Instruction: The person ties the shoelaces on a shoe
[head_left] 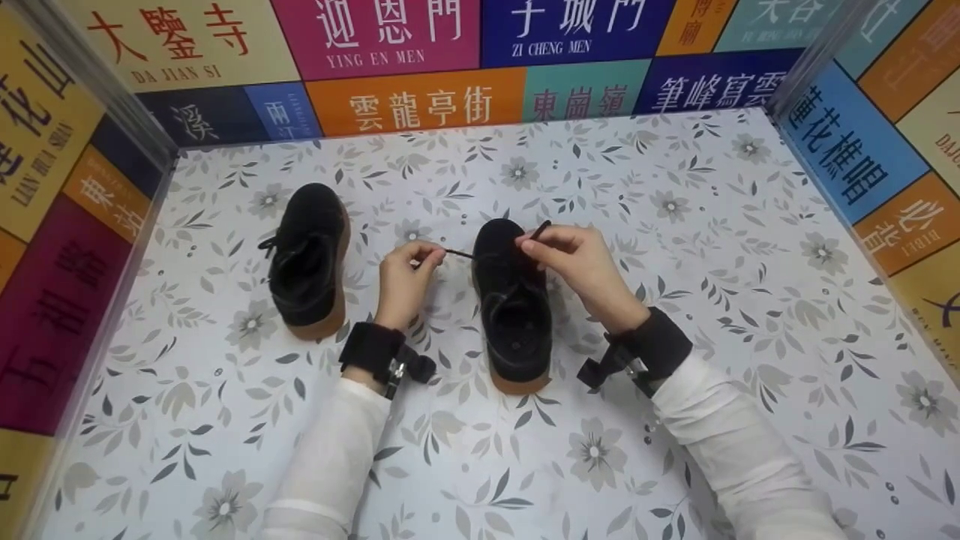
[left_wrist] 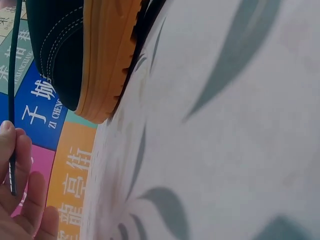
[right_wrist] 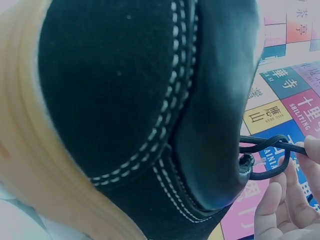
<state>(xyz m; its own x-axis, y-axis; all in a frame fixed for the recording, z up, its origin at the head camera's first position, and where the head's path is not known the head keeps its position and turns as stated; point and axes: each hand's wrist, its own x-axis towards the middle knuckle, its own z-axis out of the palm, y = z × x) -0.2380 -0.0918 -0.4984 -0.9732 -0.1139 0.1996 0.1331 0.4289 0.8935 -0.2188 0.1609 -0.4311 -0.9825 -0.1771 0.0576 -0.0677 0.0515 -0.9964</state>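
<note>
A black shoe point(head_left: 495, 277) with a tan sole stands upright on the table, toe pointing away. My left hand point(head_left: 405, 289), to its left, pinches one end of a dark shoelace point(head_left: 459, 254) between thumb and fingers, the lace stretched toward the shoe. At the shoe's right side, my right hand point(head_left: 585, 270) pinches another part of the lace point(head_left: 541, 229) near the toe. In the right wrist view the laces point(right_wrist: 275, 142) cross and form a loop beside the shoe's opening. White stitching point(right_wrist: 162, 117) runs along the upper.
A matching black shoe point(head_left: 311, 240) stands farther left, its lace point(head_left: 268, 242) sticking out to the left. The table point(head_left: 592, 450) has a grey floral cover. Colourful panels point(head_left: 420, 101) with printed characters wall off the back and both sides.
</note>
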